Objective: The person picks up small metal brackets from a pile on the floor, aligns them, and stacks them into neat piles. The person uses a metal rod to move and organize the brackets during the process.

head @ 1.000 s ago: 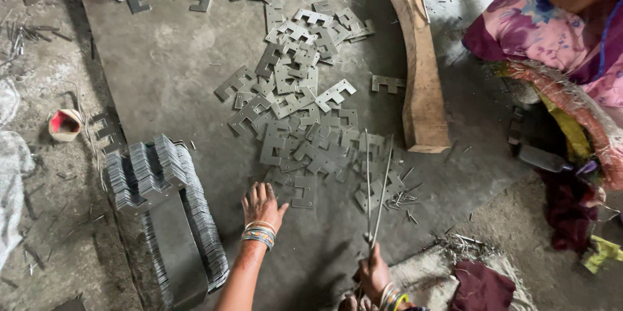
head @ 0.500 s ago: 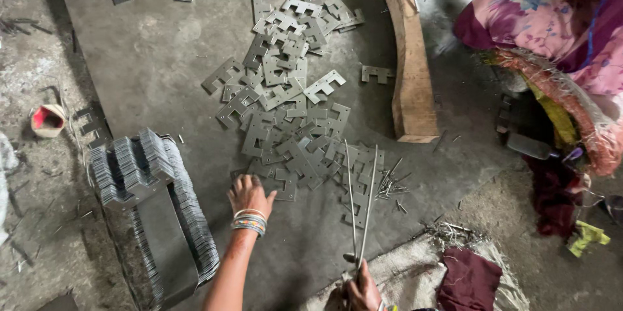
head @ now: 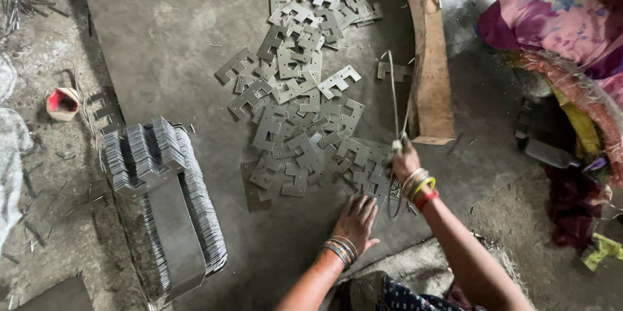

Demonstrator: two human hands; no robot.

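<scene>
Since the earlier views the right hand (head: 405, 163) has come up from the near edge of the dark floor sheet (head: 169, 45) and now sits at the near right fringe of the scattered metal plates (head: 298, 97), its fingers pinched shut on the lower end of a thin wire loop (head: 396, 100) that rises upright toward the wooden block (head: 431, 71); the left hand (head: 357, 219) has shifted rightward too, and rests palm down with fingers held loosely together on the sheet just beside the nearest plates, bangles at both wrists; the plates lie in a loose heap across the middle of the sheet, overlapping one another, with a few strays at its far edge; the stacked plates (head: 162, 181), packed on edge in a long curved bundle, stand at the sheet's left edge, well apart from both hands; beyond that edge the ground is grey dusty earth, with a small red-and-white cup (head: 63, 103) and bits of wire; at the right a second person in a pink patterned garment (head: 558, 22) sits past the wooden block.
</scene>
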